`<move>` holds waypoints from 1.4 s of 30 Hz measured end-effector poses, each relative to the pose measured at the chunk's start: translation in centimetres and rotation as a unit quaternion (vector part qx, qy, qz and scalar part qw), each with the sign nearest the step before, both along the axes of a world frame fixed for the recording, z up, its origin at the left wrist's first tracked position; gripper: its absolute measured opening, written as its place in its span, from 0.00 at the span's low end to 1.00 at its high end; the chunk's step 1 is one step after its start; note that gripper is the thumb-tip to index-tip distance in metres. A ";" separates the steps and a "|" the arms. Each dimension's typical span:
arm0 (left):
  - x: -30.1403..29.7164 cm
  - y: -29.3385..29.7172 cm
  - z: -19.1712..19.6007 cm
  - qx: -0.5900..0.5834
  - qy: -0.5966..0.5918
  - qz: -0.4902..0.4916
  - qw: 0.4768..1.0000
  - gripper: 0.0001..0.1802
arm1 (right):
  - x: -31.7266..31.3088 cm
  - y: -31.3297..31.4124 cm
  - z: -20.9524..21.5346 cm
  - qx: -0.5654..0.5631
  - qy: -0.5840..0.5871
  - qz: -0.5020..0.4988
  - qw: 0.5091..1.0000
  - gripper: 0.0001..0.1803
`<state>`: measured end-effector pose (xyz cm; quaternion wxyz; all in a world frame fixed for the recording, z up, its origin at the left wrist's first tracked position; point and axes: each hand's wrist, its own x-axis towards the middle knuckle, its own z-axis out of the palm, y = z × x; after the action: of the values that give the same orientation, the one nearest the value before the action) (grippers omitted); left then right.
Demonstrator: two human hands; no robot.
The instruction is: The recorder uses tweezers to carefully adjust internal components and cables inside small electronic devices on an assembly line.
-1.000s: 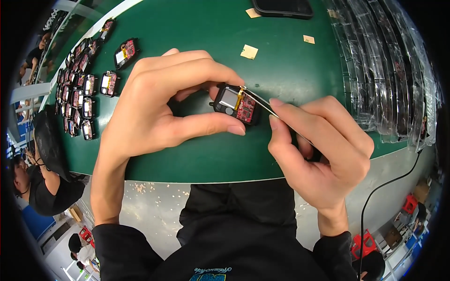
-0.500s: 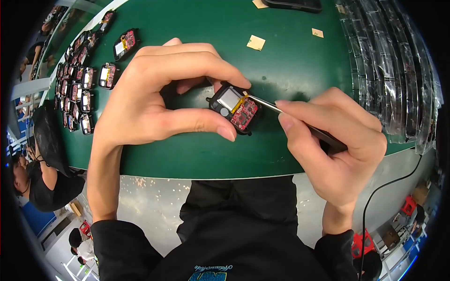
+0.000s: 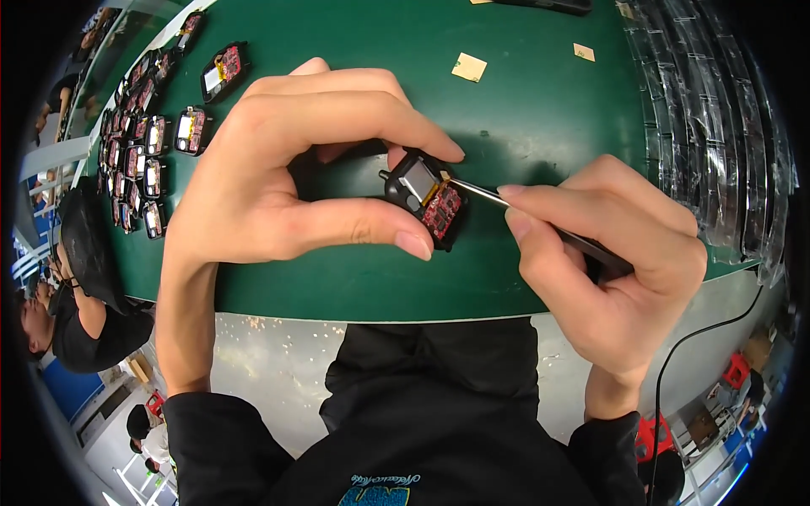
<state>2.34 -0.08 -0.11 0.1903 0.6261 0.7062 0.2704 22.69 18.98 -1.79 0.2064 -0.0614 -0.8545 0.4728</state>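
Observation:
Between the thumb and fingers of my left hand [image 3: 278,169] sits a small black device housing [image 3: 428,201], tilted over the table. Inside it show a silver battery, yellow tape and a red circuit board. My right hand [image 3: 612,261] grips dark tweezers [image 3: 582,244] with shiny metal tips. Those tips touch, or nearly touch, the yellow tape at the upper right edge of the battery. Whether the tips pinch something there is too small to tell.
Many similar open housings [image 3: 135,160] stand clustered on the left of the green table [image 3: 380,287]. Stacked clear plastic trays [image 3: 709,126] line the right side. Small cream squares [image 3: 469,67] and a black object [image 3: 548,5] lie farther back. A person [image 3: 72,320] sits at the left.
The device has shifted slightly right in my left hand and tilted a little. My right hand with the tweezers has moved slightly right, the tips staying by the yellow tape.

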 end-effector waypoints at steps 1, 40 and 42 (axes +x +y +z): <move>0.1 0.1 0.2 -0.006 -0.004 0.003 1.000 0.40 | 0.0 0.0 0.1 0.000 -0.001 0.000 1.000 0.14; 0.0 0.3 0.1 0.024 0.005 -0.024 0.999 0.35 | 0.2 -0.2 0.0 -0.006 0.001 0.008 1.000 0.14; 0.0 0.2 0.1 0.023 0.006 -0.022 0.999 0.35 | 0.1 -0.2 -0.2 -0.001 0.012 0.012 1.000 0.13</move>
<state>2.39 0.15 -0.01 0.1769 0.6474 0.6870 0.2785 22.82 18.81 -1.99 0.2113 -0.0456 -0.8520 0.4768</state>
